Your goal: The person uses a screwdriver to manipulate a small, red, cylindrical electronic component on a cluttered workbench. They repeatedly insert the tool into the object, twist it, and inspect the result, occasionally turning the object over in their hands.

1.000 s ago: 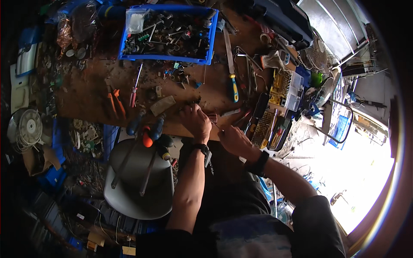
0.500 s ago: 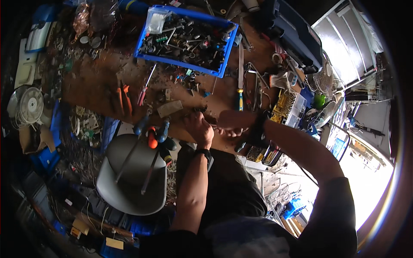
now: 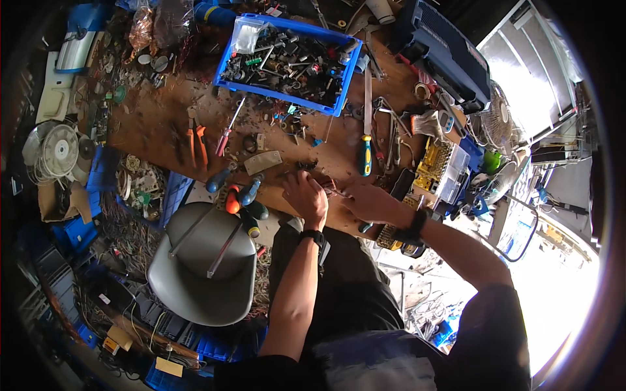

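Note:
My left hand [image 3: 304, 199] is closed at the front edge of the wooden bench [image 3: 150, 143], gripping a small reddish-copper part [image 3: 327, 184] whose underside is hidden by the fingers. My right hand [image 3: 375, 205] is closed on a thin metal tool [image 3: 341, 192], reaching into that part from the right; its handle is hidden. Just behind my hands are small dark bits and a pale flat piece [image 3: 264, 161]. Blue-handled screwdrivers [image 3: 250, 191] and one with an orange end [image 3: 232, 199] project over the front edge, left of my left hand.
A blue tray of hardware [image 3: 293, 39], orange pliers [image 3: 195, 146], a file [image 3: 367, 150], yellow bit sets [image 3: 432, 163] and a dark case [image 3: 443, 55] lie on the bench. A grey chair [image 3: 199, 274] stands below. Fans [image 3: 59, 146] and clutter crowd both sides.
My right hand swung over and inward half a second ago and now sits lower, back at the right of the part. The view has shifted, with the bench appearing lower in the picture.

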The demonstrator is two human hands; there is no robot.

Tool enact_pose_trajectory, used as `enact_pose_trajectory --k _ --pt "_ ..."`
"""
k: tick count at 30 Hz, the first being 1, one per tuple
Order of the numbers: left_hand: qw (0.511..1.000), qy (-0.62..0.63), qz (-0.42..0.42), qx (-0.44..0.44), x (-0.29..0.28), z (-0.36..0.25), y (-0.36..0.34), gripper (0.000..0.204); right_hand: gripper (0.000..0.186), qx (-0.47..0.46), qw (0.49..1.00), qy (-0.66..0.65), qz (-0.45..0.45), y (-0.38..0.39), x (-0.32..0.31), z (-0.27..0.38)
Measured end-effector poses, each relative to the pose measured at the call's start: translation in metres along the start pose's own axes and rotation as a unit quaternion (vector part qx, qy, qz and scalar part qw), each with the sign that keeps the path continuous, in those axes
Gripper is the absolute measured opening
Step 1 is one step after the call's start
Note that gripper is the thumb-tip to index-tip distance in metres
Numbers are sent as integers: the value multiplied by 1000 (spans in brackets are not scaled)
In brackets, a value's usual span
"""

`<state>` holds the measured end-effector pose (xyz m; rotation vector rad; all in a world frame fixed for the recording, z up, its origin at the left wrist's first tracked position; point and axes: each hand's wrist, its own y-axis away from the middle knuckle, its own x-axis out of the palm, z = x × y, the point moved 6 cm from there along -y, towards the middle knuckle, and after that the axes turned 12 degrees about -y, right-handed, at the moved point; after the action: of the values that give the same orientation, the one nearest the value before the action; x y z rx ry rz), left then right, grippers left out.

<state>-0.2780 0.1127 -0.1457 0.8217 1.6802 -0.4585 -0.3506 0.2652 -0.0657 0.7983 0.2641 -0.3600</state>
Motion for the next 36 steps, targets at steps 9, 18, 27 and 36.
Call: enact_pose_trajectory --k 9,18,27,36 --pt "961 93 83 247 -20 20 30 44 32 56 966 -170 -189 74 29 -11" --pt "919 168 212 286 -30 27 35 62 27 30 923 -223 -314 96 93 -21" --pt "915 17 252 315 -52 -5 32 60 31 76 877 -333 -338 113 129 -29" --pt "854 271 432 104 -19 33 39 54 27 68 866 -321 -377 124 124 -13"
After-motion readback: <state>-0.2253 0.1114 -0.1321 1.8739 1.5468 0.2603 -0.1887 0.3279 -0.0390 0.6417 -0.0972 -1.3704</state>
